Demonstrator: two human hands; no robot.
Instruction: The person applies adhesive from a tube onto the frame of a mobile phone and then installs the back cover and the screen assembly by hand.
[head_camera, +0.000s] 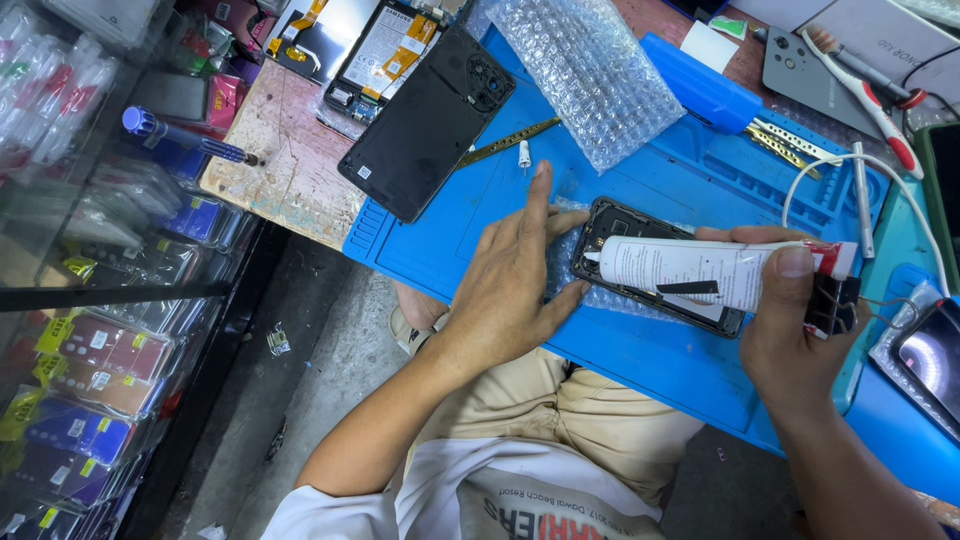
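Glue tube (700, 273), gripped by right hand (790, 330), over blue mat (640, 180) (cluttered bench); left hand (510, 280) open, steadying phone frame (620, 225).

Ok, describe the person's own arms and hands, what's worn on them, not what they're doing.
Both arms are bare from the hands up past the elbows. The left hand and the right hand wear no gloves, and no rings, watch or bracelet show. The nails are short and unpainted. A white short sleeve shows at the left upper arm.
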